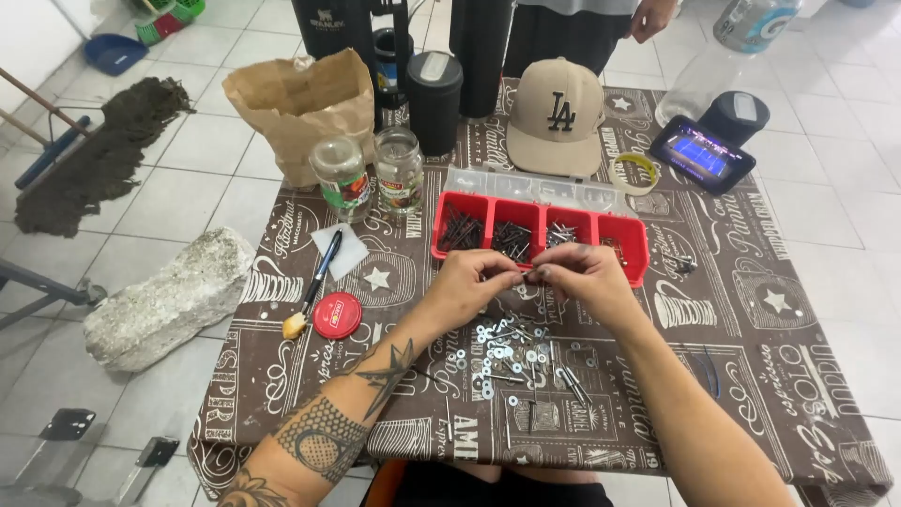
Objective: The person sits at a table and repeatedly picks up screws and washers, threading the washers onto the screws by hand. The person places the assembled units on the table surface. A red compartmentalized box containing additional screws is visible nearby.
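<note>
My left hand (474, 282) and my right hand (582, 277) meet fingertip to fingertip over the table, pinching a small dark screw (527, 275) between them. Whether a washer is on it is too small to tell. Just below the hands lies a loose pile of silver washers and screws (511, 357) on the brown printed tablecloth (751, 319). Right behind the hands stands a red compartment tray (634, 246) with dark screws sorted in its sections, its clear lid folded back.
Two glass jars (371, 176), a brown paper bag (305, 108), black tumblers (434, 99), a beige cap (558, 117), a tape roll (635, 172) and a phone (702, 153) line the back. A pen (319, 272) and red lid (337, 314) lie left. Another person stands behind the table.
</note>
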